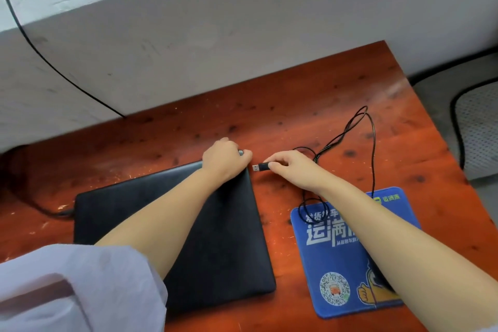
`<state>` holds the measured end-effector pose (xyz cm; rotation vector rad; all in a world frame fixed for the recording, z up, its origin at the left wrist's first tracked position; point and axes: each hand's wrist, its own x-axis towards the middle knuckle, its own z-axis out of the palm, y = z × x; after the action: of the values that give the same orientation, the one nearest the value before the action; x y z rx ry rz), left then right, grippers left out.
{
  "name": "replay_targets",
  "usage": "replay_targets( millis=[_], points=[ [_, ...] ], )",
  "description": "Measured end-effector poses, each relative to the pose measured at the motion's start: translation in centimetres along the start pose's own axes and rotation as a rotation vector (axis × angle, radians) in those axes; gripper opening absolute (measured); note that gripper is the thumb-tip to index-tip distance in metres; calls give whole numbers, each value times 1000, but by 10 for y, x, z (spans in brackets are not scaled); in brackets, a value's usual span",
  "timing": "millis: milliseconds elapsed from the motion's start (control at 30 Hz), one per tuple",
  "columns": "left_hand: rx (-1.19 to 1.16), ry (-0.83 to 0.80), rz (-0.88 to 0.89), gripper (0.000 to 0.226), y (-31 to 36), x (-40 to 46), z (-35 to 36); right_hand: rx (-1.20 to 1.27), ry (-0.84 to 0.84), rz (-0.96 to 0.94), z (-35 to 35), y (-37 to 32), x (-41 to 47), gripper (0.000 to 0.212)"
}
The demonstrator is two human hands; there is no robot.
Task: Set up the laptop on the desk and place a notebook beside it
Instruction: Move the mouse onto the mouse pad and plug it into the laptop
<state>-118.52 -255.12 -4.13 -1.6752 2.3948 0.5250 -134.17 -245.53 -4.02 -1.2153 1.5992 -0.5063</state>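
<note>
Right hand [289, 167] pinched USB plug [260, 167], just beside closed laptop [172, 226] corner clamped by left hand [225, 158]. Step: cabling. Next needs plug-port alignment. No notebook visible.

Left arm: bare forearm stretched forward and to the right, loose pale sleeve [80, 286] at the elbow.
Left hand [225, 160]: palm down, fingers curled over the far right corner of the laptop [172, 226].
Right arm: bare, reaching forward and leftward.
Right hand [289, 167]: thumb and fingers pinched on a USB plug [260, 167], pointing left.
</note>
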Motion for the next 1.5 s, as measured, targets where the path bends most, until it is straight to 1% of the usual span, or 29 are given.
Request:
replay_targets(
  millis=[100, 200, 300, 400, 433, 567, 667, 767, 833, 967, 1100, 1267, 1400, 1500],
  points=[
    [-5, -6, -4, 36, 2, -6, -6, 24, 50, -32, 1, -3, 0, 21],
    [-67, -7, 12, 37, 3, -14, -18, 86, 52, -38, -3, -8, -4, 21],
    [-119, 67, 53, 35, 0, -25, -35, 176, -31, -51, -7, -18, -11, 35],
    [-176, 136, 88, 29, -5, -33, -49, 225, -95, -86, -10, -31, -20, 30],
    [-188, 155, 98, 29, -6, -36, -53, 224, -89, -103, -10, -35, -22, 29],
    [-217, 213, 122, 30, -10, -41, -63, 183, -94, -147, -9, -49, -31, 39],
    [-236, 226, 117, 31, -9, -44, -68, 129, -107, -165, -4, -55, -37, 42],
    [-243, 230, 127, 33, -9, -46, -71, 137, -76, -182, -2, -58, -40, 48],
    [-245, 234, 134, 33, -9, -48, -74, 151, -66, -182, -2, -60, -41, 47],
    [-264, 250, 134, 35, -9, -51, -78, 141, -81, -180, -3, -64, -43, 34],
    [-287, 248, 147, 36, -9, -54, -81, 170, -63, -205, -4, -68, -42, 38],
    [-302, 259, 155, 38, -10, -54, -83, 150, -85, -223, -9, -75, -41, 29],
    [-330, 260, 159, 39, -11, -56, -85, 142, -110, -224, -10, -80, -44, 30],
    [-330, 261, 158, 37, -10, -57, -87, 104, -95, -222, -10, -85, -44, 38]
  ],
)
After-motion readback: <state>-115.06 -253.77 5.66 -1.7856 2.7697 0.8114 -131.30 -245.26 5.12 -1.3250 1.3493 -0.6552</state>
